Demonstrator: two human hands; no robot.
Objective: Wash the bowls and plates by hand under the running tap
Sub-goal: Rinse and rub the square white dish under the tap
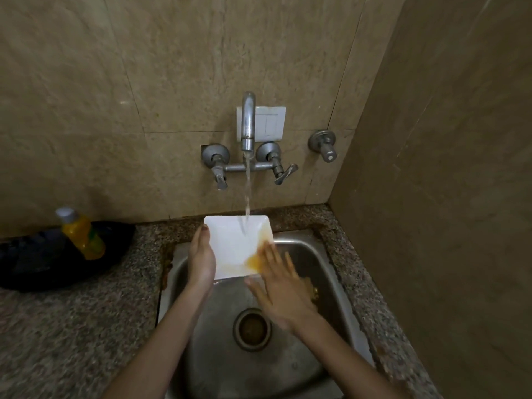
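I hold the square white plate (pixel 233 243) tilted over the sink (pixel 325 254), left hand (pixel 202 262) gripping its edge; my right hand (pixel 280 292), fingers spread, rubs the orange residue (pixel 256 262) under the tap stream (pixel 247 197). Next: rinse the corner clear.

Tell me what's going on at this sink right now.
A person is washing a square white plate over the steel sink. The left hand grips the plate's left edge and holds it tilted under the tap, whose water lands on its upper part. The right hand, open and motion-blurred, rubs at an orange stain on the plate's lower right.
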